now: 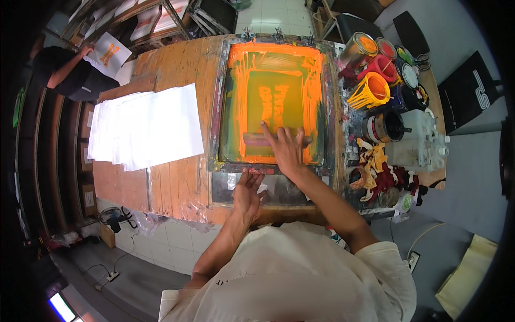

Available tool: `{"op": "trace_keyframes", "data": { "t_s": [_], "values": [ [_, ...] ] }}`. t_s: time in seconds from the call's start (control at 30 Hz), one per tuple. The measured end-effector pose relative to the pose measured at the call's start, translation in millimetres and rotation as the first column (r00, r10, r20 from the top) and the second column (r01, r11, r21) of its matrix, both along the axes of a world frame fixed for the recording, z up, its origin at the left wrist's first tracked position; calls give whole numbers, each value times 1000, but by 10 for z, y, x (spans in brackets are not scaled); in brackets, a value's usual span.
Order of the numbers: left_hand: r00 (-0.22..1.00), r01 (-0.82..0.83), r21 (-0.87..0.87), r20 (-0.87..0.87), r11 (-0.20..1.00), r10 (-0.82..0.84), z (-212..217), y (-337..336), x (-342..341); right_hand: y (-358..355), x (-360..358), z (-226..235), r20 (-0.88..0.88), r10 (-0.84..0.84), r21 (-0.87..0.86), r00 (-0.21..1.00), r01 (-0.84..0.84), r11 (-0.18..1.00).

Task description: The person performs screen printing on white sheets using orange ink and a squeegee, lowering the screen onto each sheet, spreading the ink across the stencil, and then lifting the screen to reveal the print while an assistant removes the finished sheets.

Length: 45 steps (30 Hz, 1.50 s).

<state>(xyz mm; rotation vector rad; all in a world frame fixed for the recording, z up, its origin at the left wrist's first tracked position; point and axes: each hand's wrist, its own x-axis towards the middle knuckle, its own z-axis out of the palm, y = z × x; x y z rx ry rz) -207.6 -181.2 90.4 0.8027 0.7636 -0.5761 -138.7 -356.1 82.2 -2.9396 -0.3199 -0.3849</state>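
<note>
A screen-printing frame (215, 129) lies flat on the table, its mesh smeared with bright orange ink and a lettered stencil showing in the middle. My right hand (288, 151) grips a squeegee (256, 140) that lies crosswise on the near part of the mesh; the index finger stretches forward along it. At the frame's near edge is my left hand (247, 194), palm turned up, fingers extended with their tips at the rim. Nothing shows in that hand. Clamps (278, 35) stand along the frame's far edge.
Left of the frame, white paper sheets (155, 126) lie stacked on the wooden table (177, 185). Ink cans and an orange-dripped yellow tub (374, 90) crowd the right side, with stained rags (383, 174) nearer me. At far left a person (67, 72) holds a printed sheet (109, 53) by shelves.
</note>
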Motion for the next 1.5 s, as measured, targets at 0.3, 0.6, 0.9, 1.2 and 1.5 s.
{"op": "trace_keyframes", "data": {
  "t_s": [0.3, 0.6, 0.9, 1.2, 1.5],
  "values": [
    [998, 1, 84, -67, 996, 5, 100, -74, 47, -463, 1821, -173, 50, -73, -20, 996, 75, 997],
    [991, -8, 41, -132, 999, 13, 53, -11, 75, -729, 2558, -17, -95, -21, 23, 995, 23, 999],
    [999, 16, 40, 40, 999, -18, 31, 84, 17, -361, 1328, 146, 41, 146, 69, 988, -148, 987],
    [915, 73, -43, 399, 996, -50, 728, 108, 237, 23, -357, 1314, 13, 35, 31, 999, -36, 999],
    [609, 66, -3, 792, 998, -38, 777, 223, 1461, -329, 766, 2482, 378, 68, 130, 923, -126, 983]
  ]
}}
